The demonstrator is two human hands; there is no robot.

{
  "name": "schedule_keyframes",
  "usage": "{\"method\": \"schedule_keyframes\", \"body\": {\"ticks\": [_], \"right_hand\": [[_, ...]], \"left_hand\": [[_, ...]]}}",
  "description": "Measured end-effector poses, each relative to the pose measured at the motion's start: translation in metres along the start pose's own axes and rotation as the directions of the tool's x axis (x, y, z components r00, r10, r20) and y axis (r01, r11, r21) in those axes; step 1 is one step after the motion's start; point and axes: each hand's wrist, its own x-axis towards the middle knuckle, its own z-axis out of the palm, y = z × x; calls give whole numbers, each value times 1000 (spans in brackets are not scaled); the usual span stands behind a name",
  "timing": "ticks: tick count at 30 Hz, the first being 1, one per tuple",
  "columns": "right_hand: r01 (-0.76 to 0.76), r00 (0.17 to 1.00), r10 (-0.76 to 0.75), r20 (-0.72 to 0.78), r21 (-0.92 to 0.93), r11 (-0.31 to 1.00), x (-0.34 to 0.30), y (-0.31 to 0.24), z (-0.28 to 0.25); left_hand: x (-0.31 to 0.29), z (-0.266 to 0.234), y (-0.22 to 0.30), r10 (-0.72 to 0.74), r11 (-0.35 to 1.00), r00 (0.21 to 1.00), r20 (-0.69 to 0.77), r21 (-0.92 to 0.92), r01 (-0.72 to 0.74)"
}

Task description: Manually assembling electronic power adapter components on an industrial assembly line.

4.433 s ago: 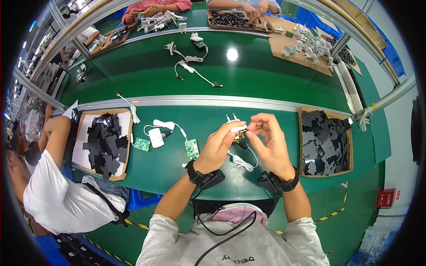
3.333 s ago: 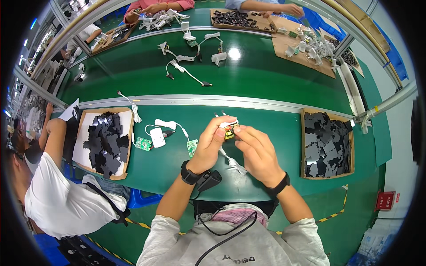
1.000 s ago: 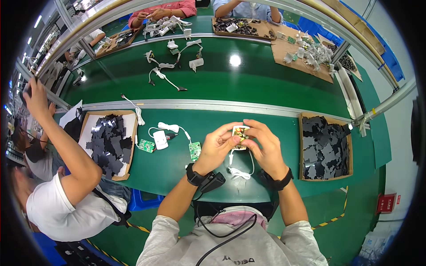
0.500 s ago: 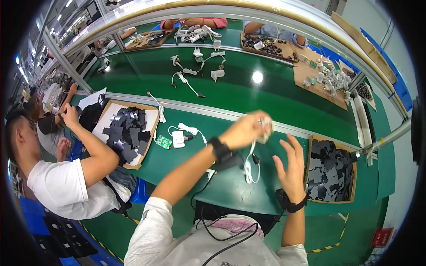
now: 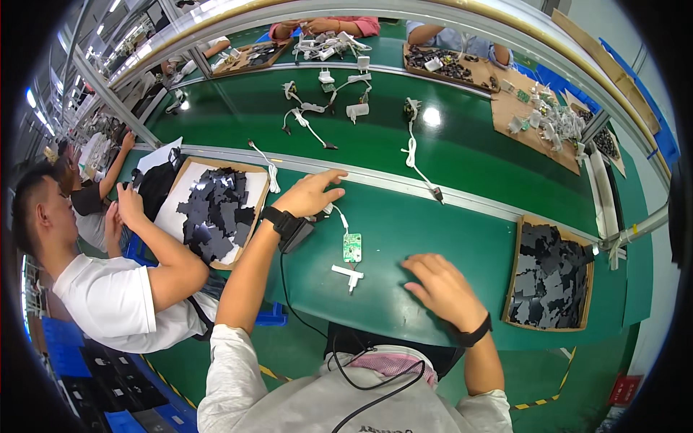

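My left hand (image 5: 312, 193) is over the workbench by its back rail, fingers stretched out and thumb apart, holding nothing visible. Below and right of it lies a green circuit board (image 5: 352, 247) with a white wire running up toward that hand. A white T-shaped plastic piece (image 5: 349, 277) rests just nearer, by thin wires at the board. My right hand (image 5: 442, 289) hovers over the green top to their right, its fingers loosely apart and bare. Beyond the rail, a white cable (image 5: 411, 151) with a small part at its far end lies on the green belt.
Cardboard trays of black flat pieces stand left (image 5: 216, 216) and right (image 5: 552, 278). More charger parts (image 5: 357, 110) lie on the belt. A metal rail (image 5: 390, 184) divides bench and belt. A co-worker in white (image 5: 108, 303) sits at left; other hands work across the belt.
The blurred part and white cable that were in my left hand now lie on the belt. My left hand has moved left; my right hand has come down and left.
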Motion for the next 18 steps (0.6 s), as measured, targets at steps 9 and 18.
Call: {"method": "schedule_keyframes", "body": {"ticks": [9,18], "right_hand": [[83,996,-84,14,11,996,5,-43,61],[-7,1000,8,-10,81,997,-20,-37,52]], "left_hand": [[116,-11,-15,114,954,993,-13,281,-105],[218,-8,-91,43,864,859,-511,450,225]]}}
